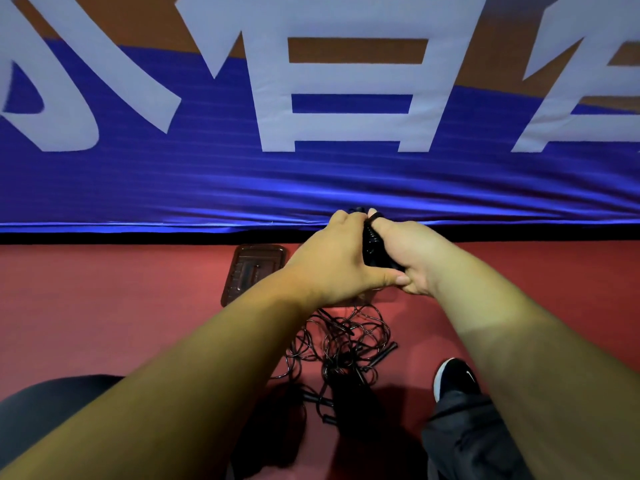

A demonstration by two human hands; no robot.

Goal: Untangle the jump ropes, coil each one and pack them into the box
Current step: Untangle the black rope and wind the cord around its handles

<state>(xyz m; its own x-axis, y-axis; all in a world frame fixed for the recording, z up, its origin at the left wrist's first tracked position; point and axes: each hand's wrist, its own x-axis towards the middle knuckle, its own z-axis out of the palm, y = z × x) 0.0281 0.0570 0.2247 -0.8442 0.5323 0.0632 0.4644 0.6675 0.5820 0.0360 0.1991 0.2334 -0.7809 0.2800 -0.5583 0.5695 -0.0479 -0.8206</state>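
Note:
Both arms reach forward over a red floor. My left hand point(332, 258) and my right hand point(405, 254) meet around a black bundle of jump rope point(372, 249), with a black strand looped over a right fingertip. Both hands grip it, and most of the bundle is hidden between the palms. Below them a tangle of black jump ropes point(343, 344) with slim black handles lies on the floor. A clear plastic box point(252, 268) lies on the floor just left of my left hand, partly behind my wrist.
A large blue banner point(311, 181) with white characters hangs along the far edge of the floor. My black shoe point(453, 375) and dark trouser leg stand right of the tangle. A dark rounded shape point(52, 403) sits at lower left.

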